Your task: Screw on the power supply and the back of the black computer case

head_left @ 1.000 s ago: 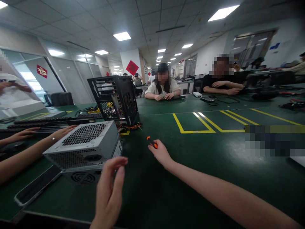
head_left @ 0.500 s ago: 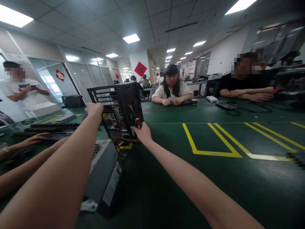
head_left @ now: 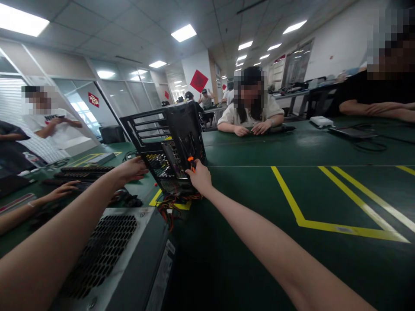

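A black computer case (head_left: 186, 125) stands on the green table with its back panel and metal port plate facing me. My right hand (head_left: 201, 178) is closed around a screwdriver (head_left: 191, 162) with an orange and black handle, held against the case's right part; its tip is hard to make out. At the case's left edge is my left hand (head_left: 132, 169), fingers stretched toward the perforated panel. Whether they touch it I cannot tell. A grey power supply (head_left: 142, 259) with a honeycomb grille lies close to me, and coloured cables (head_left: 170, 207) run between it and the case.
Another person's hand (head_left: 66, 188) reaches in from the left beside black slatted parts (head_left: 84, 172). Across the table sits a person (head_left: 251, 108); another leans in at the right near a white box (head_left: 320, 122) and a tablet-like device (head_left: 353, 132). Yellow tape (head_left: 350, 231) marks the table.
My left hand has come down from the case's upper left bar to its lower side, and its fingers have straightened. The screwdriver's shaft shows less. My view has shifted left and closer.
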Motion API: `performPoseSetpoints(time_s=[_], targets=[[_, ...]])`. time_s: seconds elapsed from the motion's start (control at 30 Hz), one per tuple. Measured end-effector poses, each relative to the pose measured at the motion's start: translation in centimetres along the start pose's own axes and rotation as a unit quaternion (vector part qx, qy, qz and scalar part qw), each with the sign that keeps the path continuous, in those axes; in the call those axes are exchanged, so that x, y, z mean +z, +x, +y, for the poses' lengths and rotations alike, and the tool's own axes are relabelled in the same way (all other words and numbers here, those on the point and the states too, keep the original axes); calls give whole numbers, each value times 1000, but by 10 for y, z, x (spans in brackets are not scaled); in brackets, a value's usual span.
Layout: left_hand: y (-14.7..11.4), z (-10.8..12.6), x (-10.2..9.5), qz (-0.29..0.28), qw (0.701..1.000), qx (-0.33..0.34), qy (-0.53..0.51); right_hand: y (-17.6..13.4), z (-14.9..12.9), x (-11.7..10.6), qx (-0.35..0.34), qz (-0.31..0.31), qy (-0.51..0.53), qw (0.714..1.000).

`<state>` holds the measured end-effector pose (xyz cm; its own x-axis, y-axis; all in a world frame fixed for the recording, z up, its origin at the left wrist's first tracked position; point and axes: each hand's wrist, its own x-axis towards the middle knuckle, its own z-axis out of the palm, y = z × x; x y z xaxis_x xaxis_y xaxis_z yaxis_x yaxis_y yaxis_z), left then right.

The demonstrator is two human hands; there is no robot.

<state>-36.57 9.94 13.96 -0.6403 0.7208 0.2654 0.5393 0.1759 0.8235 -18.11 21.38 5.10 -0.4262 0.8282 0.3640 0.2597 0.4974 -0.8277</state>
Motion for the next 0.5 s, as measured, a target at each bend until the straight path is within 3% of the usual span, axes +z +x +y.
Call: performPoseSetpoints(time_s=[0.03,0.1,0.3,0.5], targets=[[-1,4,2,-40,996,-84,0,3,2,-2,0,3,5,1000],[-2,15,4,-70,986,-148,21,10,7,-8,-5,3,19,1000],[-14,48,14,-143,976,-129,99,31,31,-35,-17,-21,70,997],[-37,74,45,-158,980,-106,64,48,59,-77,24,-79,155,985]])
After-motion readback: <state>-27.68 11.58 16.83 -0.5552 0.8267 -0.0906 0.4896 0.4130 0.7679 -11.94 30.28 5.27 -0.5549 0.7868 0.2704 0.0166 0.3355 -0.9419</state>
